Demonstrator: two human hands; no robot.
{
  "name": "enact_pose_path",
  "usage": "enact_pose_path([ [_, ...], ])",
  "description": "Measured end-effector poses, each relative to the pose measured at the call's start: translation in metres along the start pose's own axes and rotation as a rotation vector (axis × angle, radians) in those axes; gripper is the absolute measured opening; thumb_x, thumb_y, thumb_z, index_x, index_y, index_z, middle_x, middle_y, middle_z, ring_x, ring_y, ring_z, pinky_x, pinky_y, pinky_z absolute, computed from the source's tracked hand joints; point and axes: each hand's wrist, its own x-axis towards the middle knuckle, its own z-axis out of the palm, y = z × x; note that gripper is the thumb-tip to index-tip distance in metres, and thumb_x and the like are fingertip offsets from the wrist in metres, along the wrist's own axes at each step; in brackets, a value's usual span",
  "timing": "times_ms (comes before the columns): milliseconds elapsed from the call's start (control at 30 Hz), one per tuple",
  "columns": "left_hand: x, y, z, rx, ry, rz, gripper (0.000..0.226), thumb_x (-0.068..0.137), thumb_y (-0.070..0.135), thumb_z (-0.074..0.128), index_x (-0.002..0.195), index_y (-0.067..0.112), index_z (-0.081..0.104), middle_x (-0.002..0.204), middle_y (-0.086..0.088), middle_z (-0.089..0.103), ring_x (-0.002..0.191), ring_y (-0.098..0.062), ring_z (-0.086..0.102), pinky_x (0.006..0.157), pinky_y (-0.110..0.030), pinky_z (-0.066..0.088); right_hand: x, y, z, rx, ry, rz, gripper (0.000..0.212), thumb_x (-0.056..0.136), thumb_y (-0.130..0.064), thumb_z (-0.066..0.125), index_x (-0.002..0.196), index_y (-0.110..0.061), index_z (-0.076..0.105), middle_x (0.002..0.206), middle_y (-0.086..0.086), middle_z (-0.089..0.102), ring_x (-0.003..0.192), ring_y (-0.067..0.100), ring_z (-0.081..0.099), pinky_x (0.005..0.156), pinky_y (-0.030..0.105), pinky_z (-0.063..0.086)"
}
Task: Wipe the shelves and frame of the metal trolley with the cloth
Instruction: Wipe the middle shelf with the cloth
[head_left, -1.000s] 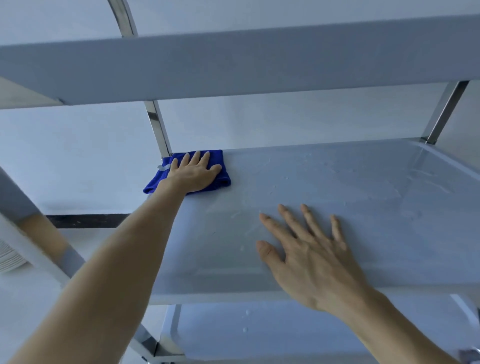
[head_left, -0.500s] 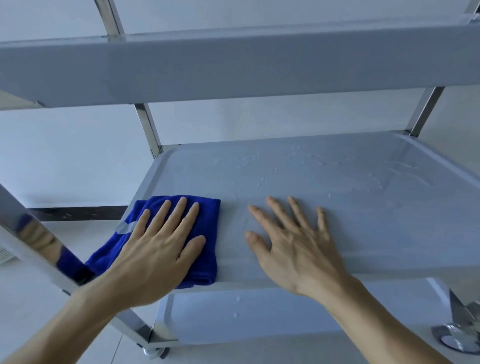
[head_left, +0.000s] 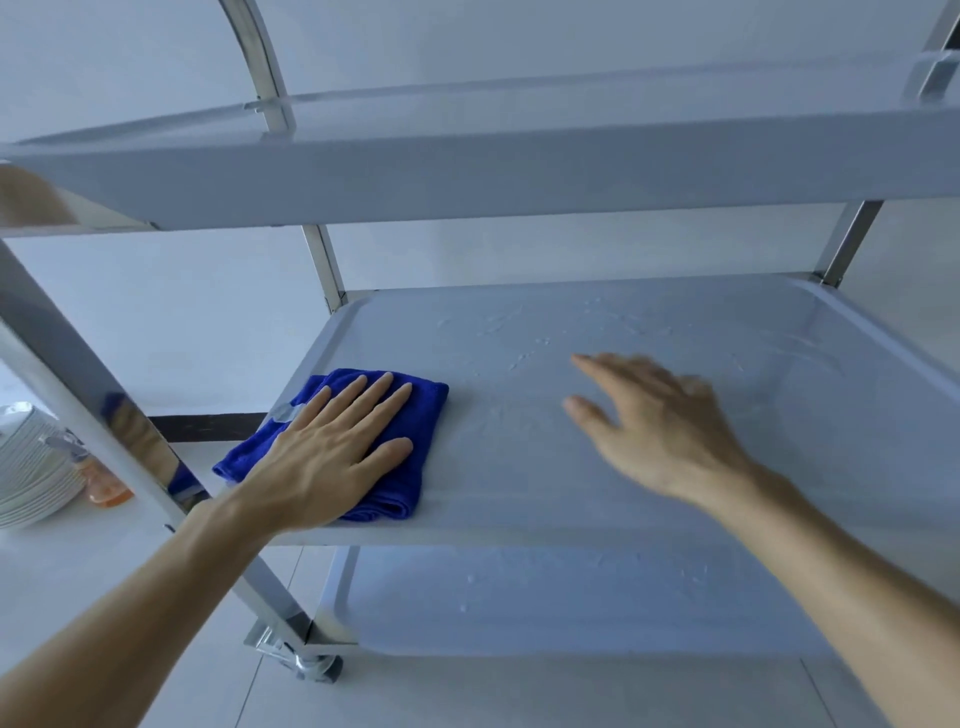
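Left hand (head_left: 332, 457), fingers flat, presses the folded blue cloth (head_left: 415, 415) at the middle shelf's (head_left: 519, 467) near-left corner. Right hand (head_left: 660, 431), blurred, apparently open, empty. Risk: cloth overhanging the edge may slide off.

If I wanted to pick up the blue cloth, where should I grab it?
Probably the far right corner of the blue cloth, pinched from above on the right. That part lies bare on the middle shelf; the left hand presses flat on the rest.

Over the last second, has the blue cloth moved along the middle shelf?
Yes. The blue cloth, under the left hand, came from the far-left post toward the middle shelf's near edge.
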Motion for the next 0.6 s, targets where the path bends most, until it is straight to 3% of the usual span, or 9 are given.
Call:
enact_pose_path([
  [167,0.001,0.008,0.0,0.03,-0.022,-0.033,0.078,0.077,0.074,-0.011,0.146,0.04,-0.022,0.162,0.012,-0.022,0.15,-0.01,-0.02,0.124,-0.039,-0.007,-0.005,0.051,0.009,-0.094,-0.149,0.168,0.053,0.102,-0.06,0.015,0.154,-0.052,0.012,0.168,-0.017,0.002,0.155,0.02,0.0,0.12,0.062,0.003],
  [267,0.003,0.028,0.0,0.123,-0.043,-0.033,0.094,0.073,0.07,-0.018,0.158,0.032,-0.005,0.165,0.005,-0.019,0.152,-0.02,-0.018,0.123,-0.047,-0.002,-0.004,0.052,0.015,-0.086,-0.149,0.177,0.051,0.102,-0.059,0.011,0.153,-0.055,0.006,0.168,-0.017,-0.003,0.156,0.019,-0.004,0.119,0.063,-0.002],
  [500,0.031,0.119,0.01,-0.07,0.094,-0.037,0.07,0.099,0.057,0.019,0.159,0.026,0.003,0.167,0.003,-0.005,0.153,-0.023,-0.007,0.122,-0.049,-0.005,-0.005,0.053,0.015,-0.113,-0.156,0.172,0.052,0.102,-0.059,0.01,0.153,-0.055,0.003,0.167,-0.018,-0.006,0.156,0.018,-0.005,0.119,0.061,-0.001],
  [600,0.034,0.143,0.017,-0.106,0.091,0.046,0.073,0.095,0.059,0.016,0.159,0.026,0.004,0.167,0.003,-0.004,0.153,-0.023,-0.008,0.122,-0.049,-0.008,-0.006,0.054,0.013,-0.13,-0.162,0.173,0.053,0.101,-0.06,0.007,0.153,-0.055,0.001,0.167,-0.018,-0.006,0.155,0.017,-0.005,0.12,0.06,0.0],
])
